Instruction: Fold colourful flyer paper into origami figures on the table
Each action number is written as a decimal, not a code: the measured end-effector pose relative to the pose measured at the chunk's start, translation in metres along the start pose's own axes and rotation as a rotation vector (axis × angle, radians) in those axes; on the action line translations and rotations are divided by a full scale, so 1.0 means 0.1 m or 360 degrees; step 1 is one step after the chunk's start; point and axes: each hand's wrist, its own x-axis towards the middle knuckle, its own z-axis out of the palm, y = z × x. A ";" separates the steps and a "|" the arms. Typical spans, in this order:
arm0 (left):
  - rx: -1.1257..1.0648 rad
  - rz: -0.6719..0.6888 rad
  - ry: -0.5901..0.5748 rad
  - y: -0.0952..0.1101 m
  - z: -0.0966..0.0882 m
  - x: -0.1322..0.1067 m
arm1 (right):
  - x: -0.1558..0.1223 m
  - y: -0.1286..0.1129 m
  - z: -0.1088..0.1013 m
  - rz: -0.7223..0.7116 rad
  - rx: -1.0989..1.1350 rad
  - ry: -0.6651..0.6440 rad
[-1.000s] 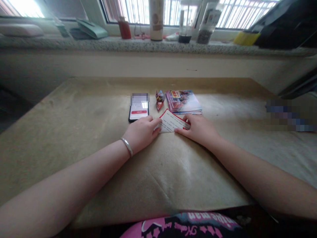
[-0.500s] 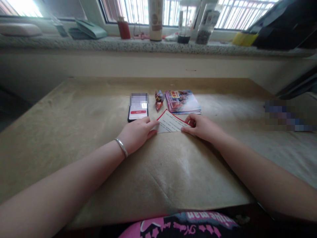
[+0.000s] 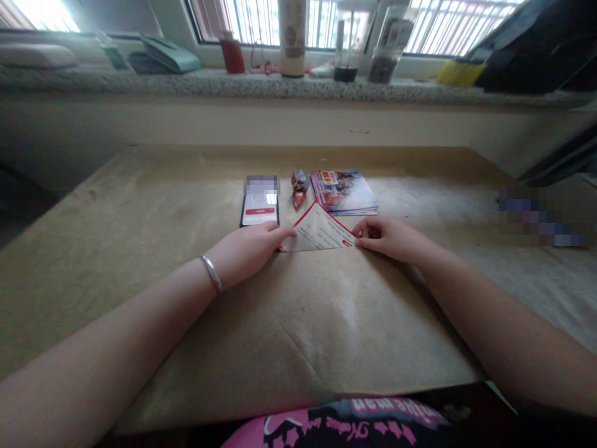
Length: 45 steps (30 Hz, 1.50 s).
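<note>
A sheet of printed paper folded into a triangle (image 3: 321, 231), white with lines of text and a red edge, lies on the table with its peak pointing away from me. My left hand (image 3: 254, 249) pinches its left corner, thumb on top. At the right corner, my right hand (image 3: 389, 239) holds the tip between thumb and fingers. Just beyond the left hand lies a phone (image 3: 260, 202) with a lit screen. A small folded paper piece (image 3: 299, 190), red and purple, sits behind the triangle. Beside it is a stack of colourful printed leaflets (image 3: 345, 191).
The table (image 3: 298, 336) has a tan, creased cover. A granite windowsill (image 3: 233, 87) behind it carries a red bottle (image 3: 232, 53), a tall cylinder (image 3: 293, 40), clear containers (image 3: 385, 46) and a yellow item (image 3: 461, 73). A blurred object (image 3: 541, 218) lies at the right.
My hands have moved slightly apart, out to the triangle's corners. More of the paper shows, including a red mark near its right corner. The phone, small folded piece and leaflets stay put.
</note>
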 end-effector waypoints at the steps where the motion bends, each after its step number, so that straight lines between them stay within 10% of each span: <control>1: -0.0035 -0.0071 0.0016 0.02 -0.01 0.00 | 0.00 0.00 0.00 -0.0005 0.0019 0.0000; 9: -0.0110 -0.0163 0.0199 0.05 -0.05 -0.04 | -0.07 -0.11 0.08 -0.0284 -0.0051 0.0177; 20: 0.0093 0.0440 0.0281 0.17 -0.04 -0.16 | -0.22 -0.32 0.07 -0.0896 -0.0624 0.0044; 30: 0.0312 0.0417 0.0241 0.21 -0.02 -0.20 | -0.23 -0.47 0.08 -0.0859 -0.0693 -0.0134; 45: 0.0094 0.0429 0.0254 0.21 0.06 -0.24 | -0.21 -0.28 0.24 -0.0995 -0.0402 0.0129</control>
